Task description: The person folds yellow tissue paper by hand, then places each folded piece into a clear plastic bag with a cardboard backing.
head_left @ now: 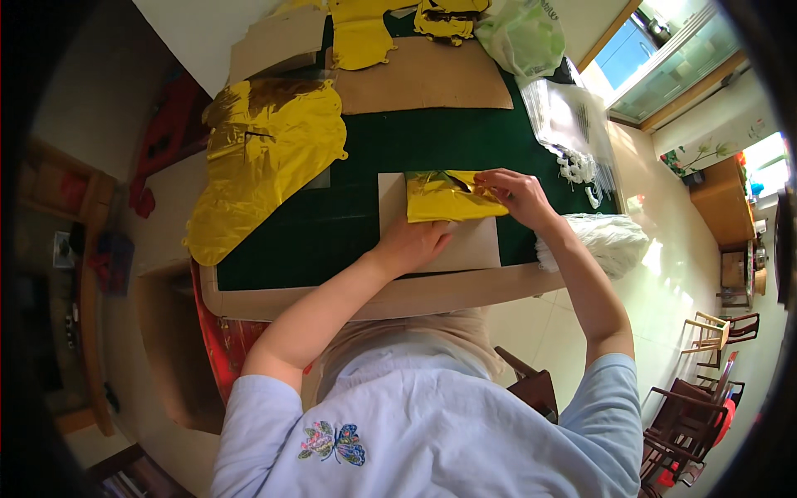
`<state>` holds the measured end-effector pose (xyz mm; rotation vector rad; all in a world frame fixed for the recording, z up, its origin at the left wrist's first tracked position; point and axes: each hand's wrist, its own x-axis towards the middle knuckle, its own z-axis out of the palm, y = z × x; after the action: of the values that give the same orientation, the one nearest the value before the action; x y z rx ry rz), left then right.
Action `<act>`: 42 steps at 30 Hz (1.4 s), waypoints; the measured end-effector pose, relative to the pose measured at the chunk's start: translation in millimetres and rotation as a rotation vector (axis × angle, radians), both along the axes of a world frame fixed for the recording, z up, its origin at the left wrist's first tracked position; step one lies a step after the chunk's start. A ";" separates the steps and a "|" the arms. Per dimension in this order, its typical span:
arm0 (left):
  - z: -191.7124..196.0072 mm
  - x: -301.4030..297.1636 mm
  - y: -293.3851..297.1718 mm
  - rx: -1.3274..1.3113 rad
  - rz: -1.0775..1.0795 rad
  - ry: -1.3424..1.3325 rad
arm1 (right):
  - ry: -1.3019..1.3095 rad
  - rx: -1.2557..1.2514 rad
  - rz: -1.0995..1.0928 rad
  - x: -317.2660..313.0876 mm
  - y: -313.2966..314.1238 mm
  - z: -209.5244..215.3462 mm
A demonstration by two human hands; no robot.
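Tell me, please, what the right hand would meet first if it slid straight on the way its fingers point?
Probably more of the folded gold foil that the right hand already pinches; beyond it lies the green mat. Depth is hard to judge.

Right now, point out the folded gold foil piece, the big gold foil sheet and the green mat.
folded gold foil piece (444,202), head view, middle of its shiny face.
big gold foil sheet (261,158), head view, centre of the crumpled surface.
green mat (320,228), head view, bare patch left of the card.
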<state>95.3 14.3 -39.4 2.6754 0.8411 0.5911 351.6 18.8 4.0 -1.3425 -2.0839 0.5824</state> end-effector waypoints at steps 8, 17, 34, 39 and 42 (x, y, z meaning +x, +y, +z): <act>-10.8 -7.0 3.1 0.074 -0.062 -0.136 | -0.490 0.248 0.199 -0.5 4.9 -1.7; 5.8 -65.7 1.9 -0.096 0.187 -0.283 | -0.479 0.295 0.172 -0.3 2.9 -8.4; 42.9 0.7 -2.8 0.393 0.057 -0.080 | -0.422 0.228 0.136 -0.4 4.1 -5.9; 27.9 8.2 1.6 0.501 0.127 0.041 | -0.421 0.210 0.144 -2.6 2.9 -3.7; 20.4 -2.2 -1.6 0.503 0.043 -0.028 | -0.415 0.224 0.154 -2.0 2.7 -3.8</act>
<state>93.0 12.7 -19.0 3.0858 0.8329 0.9582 349.6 21.5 0.2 -1.2598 -2.5140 0.1254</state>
